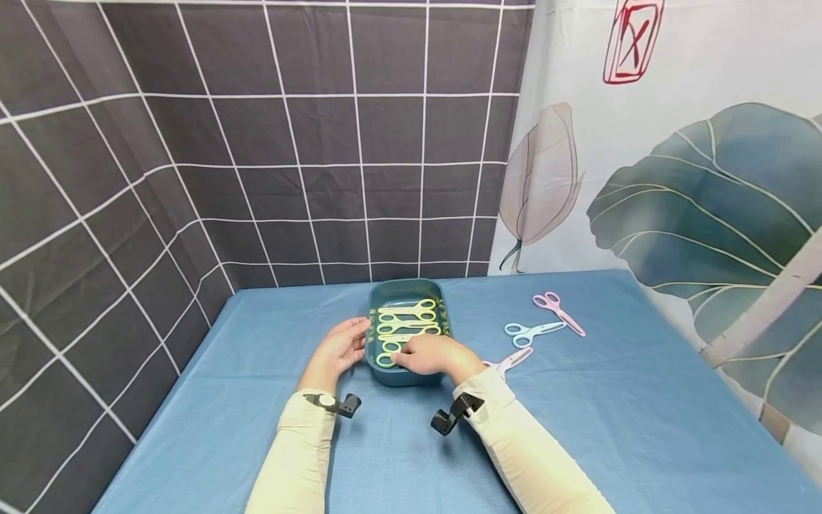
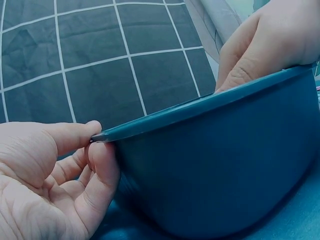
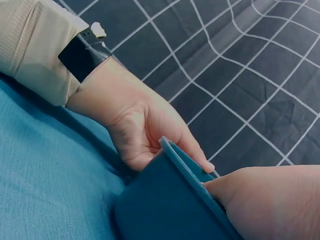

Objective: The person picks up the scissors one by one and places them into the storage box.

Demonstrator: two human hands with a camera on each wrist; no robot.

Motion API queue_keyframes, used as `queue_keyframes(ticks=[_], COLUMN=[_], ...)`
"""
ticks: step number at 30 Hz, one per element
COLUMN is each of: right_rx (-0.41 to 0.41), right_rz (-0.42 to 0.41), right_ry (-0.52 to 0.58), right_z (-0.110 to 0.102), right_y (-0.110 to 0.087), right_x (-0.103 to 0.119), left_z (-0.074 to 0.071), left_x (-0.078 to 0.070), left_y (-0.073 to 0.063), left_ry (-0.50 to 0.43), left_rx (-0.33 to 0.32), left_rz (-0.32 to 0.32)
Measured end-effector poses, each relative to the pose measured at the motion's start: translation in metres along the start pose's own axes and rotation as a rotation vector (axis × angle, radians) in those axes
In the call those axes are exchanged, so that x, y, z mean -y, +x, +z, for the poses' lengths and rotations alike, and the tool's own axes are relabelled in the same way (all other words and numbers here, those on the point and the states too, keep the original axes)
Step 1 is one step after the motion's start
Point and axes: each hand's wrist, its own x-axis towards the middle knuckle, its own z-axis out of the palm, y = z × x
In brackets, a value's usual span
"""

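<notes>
though outside bin (image 1: 407, 378), pink scissors (image 1: 516, 358) partly behind right sleeve (image 1: 536, 442)

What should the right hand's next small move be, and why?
I'd probably have the right hand settle the nearest yellow-green scissors beside the other pairs: it reaches down to them inside the bin, and the left hand pinches the rim, which should steady things. Whether the right already grips them is unclear.

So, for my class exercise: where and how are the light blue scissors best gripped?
Probably by the handle loops, from above and the left: the light blue scissors lie flat, loops toward the bin, blades pointing right toward the farther pink scissors.
</notes>
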Motion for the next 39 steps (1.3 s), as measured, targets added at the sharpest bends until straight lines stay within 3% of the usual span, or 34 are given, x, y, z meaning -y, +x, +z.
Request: queue_keyframes(ticks=[15, 21, 26, 30, 36, 39], right_rx=[-0.034, -0.078, -0.209, -0.383, -0.664, -0.755], right_rz=[0.035, -0.021, -0.160, -0.222, -0.149, -0.079], right_ry=[0.018, 0.061, 0.162, 0.226, 0.349, 0.358], right_z=[0.001, 0.000, -0.008, -0.018, -0.032, -0.035], right_y=[0.000, 0.000, -0.001, -0.004, -0.016, -0.026], right_x=[0.000, -0.003, -0.013, -0.029, -0.070, -0.099], left_z=[0.001, 0.000, -0.001, -0.002, -0.001, -0.001], left_x=[-0.002, -0.001, 0.000, 0.001, 0.001, 0.001], left_y=[0.000, 0.000, 0.001, 0.002, 0.001, 0.001], left_ry=[0.004, -0.006, -0.011, -0.018, -0.016, -0.022], left_rx=[0.013, 0.000, -0.002, -0.007, -0.008, -0.009], left_rz=[-0.006, -0.005, 0.000, 0.005, 0.011, 0.010])
